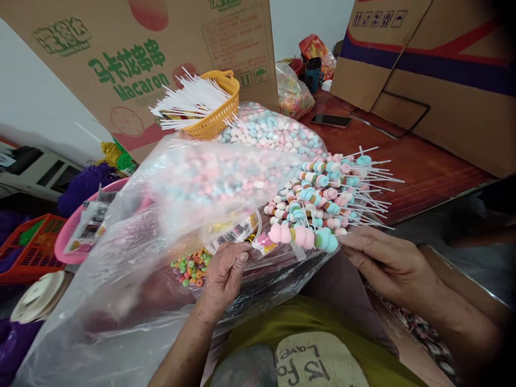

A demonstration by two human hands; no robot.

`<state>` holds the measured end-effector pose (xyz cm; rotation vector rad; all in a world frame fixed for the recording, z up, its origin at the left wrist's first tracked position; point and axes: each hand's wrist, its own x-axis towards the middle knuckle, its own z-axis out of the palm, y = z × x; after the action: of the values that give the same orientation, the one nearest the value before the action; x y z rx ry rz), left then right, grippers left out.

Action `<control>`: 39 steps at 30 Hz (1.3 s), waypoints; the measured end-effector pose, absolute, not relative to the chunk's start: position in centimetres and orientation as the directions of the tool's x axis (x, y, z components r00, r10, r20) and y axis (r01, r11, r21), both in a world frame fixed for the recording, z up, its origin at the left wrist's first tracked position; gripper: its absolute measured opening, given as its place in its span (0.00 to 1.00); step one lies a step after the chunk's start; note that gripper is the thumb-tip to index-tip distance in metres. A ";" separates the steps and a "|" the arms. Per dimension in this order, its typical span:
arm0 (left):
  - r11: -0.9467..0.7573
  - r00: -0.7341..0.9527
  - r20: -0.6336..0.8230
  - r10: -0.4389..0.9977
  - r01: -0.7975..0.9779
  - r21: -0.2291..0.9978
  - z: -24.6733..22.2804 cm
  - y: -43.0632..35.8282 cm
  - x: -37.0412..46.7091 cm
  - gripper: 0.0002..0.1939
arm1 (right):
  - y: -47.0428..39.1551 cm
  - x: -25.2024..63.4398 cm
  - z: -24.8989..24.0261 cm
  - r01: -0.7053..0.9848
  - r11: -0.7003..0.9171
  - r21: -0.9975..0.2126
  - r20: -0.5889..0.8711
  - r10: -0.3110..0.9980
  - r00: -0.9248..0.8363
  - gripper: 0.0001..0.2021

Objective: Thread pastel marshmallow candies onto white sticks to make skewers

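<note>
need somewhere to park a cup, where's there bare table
There's bare tabletop right of the piled skewers, bordered by the right-hand carton and the table's near edge. A smaller patch lies between skewers and phone. It's crowded left of there: marshmallow bag, yellow stick basket, cereal-like rings.

Green "马卡龙串串" and "Macaron" on left carton (181, 32), umbrella and arrow signs beside, umbrella icon on right carton (447, 97), "Love" and "IS" on lap cloth (326, 371)
</note>
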<state>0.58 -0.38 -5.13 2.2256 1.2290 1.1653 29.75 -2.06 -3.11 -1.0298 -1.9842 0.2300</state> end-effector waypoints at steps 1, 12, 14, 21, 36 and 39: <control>-0.572 0.293 0.498 0.816 0.531 0.625 -5.0 -0.3 0.5 0.09 | -2.1 29.9 -3.3 0.601 0.650 -0.466 0.615 0.726 -0.309 0.14; -0.715 0.451 0.555 0.699 0.465 0.523 -5.3 0.1 -0.4 0.18 | -3.0 31.2 -2.2 0.659 0.626 -0.418 0.639 0.718 -0.277 0.19; -0.717 0.450 0.558 0.697 0.469 0.516 -5.4 0.1 -0.3 0.20 | -3.1 30.6 -1.9 0.636 0.627 -0.449 0.645 0.720 -0.256 0.19; -0.719 0.448 0.566 0.692 0.490 0.492 -5.2 0.0 0.0 0.21 | -3.1 30.7 -3.3 0.670 0.639 -0.379 0.640 0.703 -0.309 0.17; -0.463 0.315 0.343 0.885 0.519 0.719 -6.5 -0.8 1.3 0.13 | -2.7 28.4 -5.6 0.253 0.121 -0.960 0.151 0.983 0.102 0.08; -0.381 0.323 0.245 0.914 0.482 0.789 -6.4 -1.3 2.4 0.17 | -1.8 25.5 -6.6 -0.070 -0.140 -0.988 -0.144 0.989 0.046 0.17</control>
<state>2.41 -1.28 -6.43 1.9920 1.2261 0.9295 25.51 -1.84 -6.60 -1.2866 -1.0513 1.3048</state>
